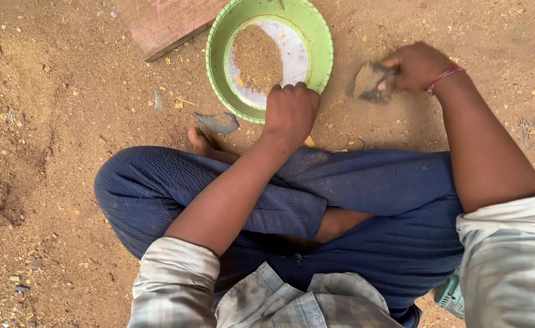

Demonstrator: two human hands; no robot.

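Steadying the green bowl (322,45) with left hand (290,112) clamped at its six o'clock rim, right hand (418,65) gripping a scraper (372,82) at three o'clock, likely scooping dirt (257,56) inward next.

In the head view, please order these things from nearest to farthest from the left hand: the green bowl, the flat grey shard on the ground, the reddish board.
From the left hand:
1. Green bowl: the fingers rest on its near rim.
2. Flat grey shard: on the ground, to the hand's left, by the bare foot.
3. Reddish board: at the top edge, beyond the bowl's left side.
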